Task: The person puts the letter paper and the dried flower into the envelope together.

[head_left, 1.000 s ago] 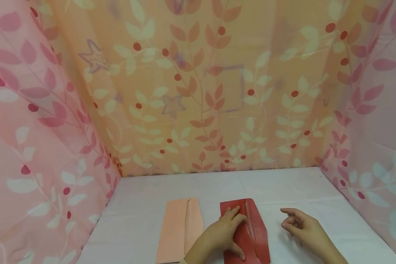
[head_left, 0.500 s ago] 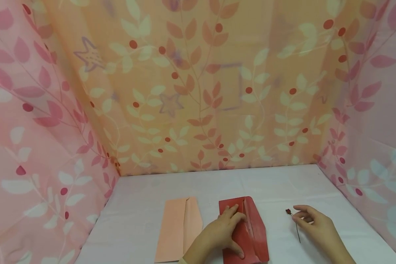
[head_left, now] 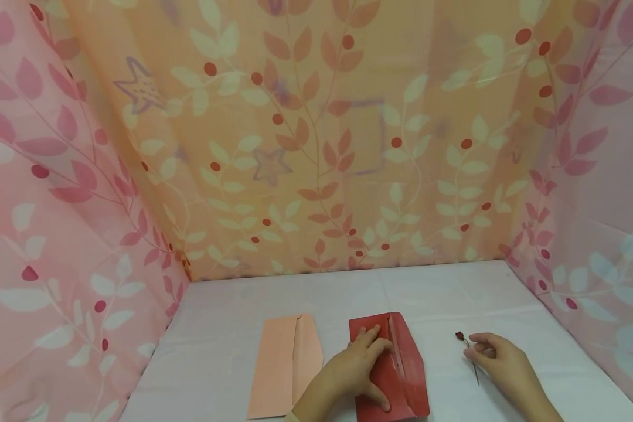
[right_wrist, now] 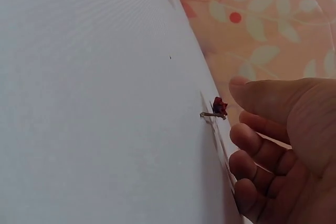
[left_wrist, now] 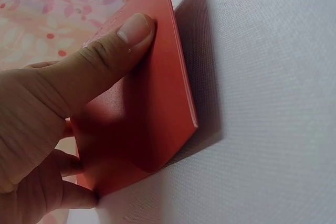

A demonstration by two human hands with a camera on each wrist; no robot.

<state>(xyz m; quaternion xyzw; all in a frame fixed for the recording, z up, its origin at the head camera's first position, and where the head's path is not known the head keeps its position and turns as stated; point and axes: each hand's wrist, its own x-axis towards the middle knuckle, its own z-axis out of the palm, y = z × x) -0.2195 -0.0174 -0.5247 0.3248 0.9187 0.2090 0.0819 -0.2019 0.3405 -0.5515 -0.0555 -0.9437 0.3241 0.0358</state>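
Note:
My left hand (head_left: 356,366) rests spread on a red envelope (head_left: 415,366), its thumb (left_wrist: 135,31) pressing the paper. The other fingers reach across to the far side, and in the left wrist view the near edge stands a little off the cloth. A small dark red rose (head_left: 459,336) on a thin stem lies to the right of the envelope. Beside it is my right hand (head_left: 506,363), fingers loosely bent. In the right wrist view the rose (right_wrist: 219,107) shows just off the fingertips, with nothing between thumb and fingers.
A peach envelope (head_left: 276,366) lies left of the red one, flap side toward it. White cloth (head_left: 232,299) covers the table. Floral curtains (head_left: 316,146) enclose the back and both sides.
A second ago my right hand hid the rose; it drew back to the right and uncovered it. Since then that hand has shifted only slightly. My left hand stays on the red envelope.

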